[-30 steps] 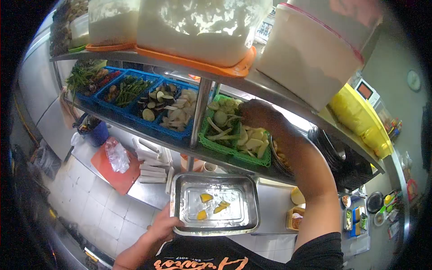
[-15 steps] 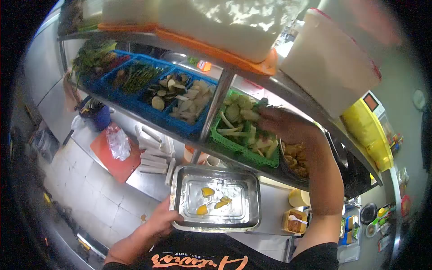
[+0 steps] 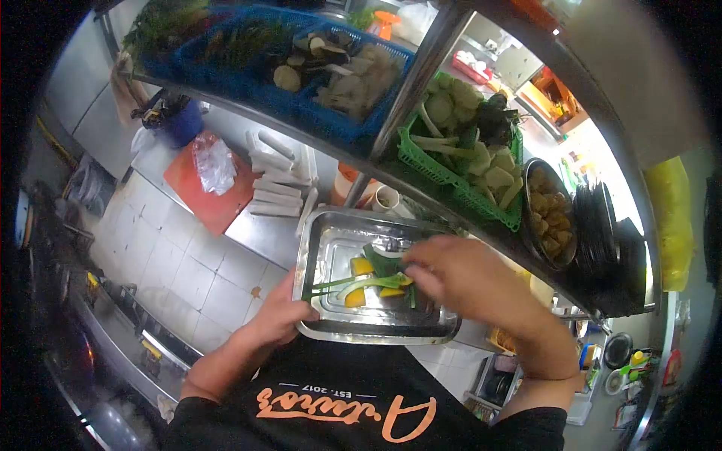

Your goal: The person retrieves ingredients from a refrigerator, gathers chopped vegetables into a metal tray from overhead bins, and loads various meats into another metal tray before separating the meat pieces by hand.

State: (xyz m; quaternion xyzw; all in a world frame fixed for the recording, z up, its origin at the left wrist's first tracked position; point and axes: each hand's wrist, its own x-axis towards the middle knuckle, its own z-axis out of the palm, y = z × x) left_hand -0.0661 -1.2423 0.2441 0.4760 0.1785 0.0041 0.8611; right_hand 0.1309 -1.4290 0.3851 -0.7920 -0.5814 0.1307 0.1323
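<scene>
A rectangular metal tray (image 3: 380, 329) is in my left hand (image 3: 284, 310), thumb over its near-left rim and the other fingers below. Inside lie several yellow vegetable pieces (image 3: 355, 298). Long green onion stalks (image 3: 347, 286) and darker green pieces (image 3: 380, 259) rest across and beside them. My right hand (image 3: 451, 274) reaches over the tray's right side, its fingers closed at the end of the green onion. Its fingertips are partly hidden. Behind the tray, a green basket (image 3: 451, 177) of cut vegetables stands on the shelf.
Blue baskets (image 3: 361, 124) of vegetables line the shelf, left of a metal post (image 3: 421, 83). An oval bowl (image 3: 551, 255) of brown pieces and black plates (image 3: 598, 240) stand right. Below are a red cutting board (image 3: 226, 214), pale strips (image 3: 282, 197) and a blue bucket (image 3: 180, 128).
My right hand has come down from the green basket to the tray. Green onion and other greens now lie among the yellow pieces. My left hand keeps hold of the tray.
</scene>
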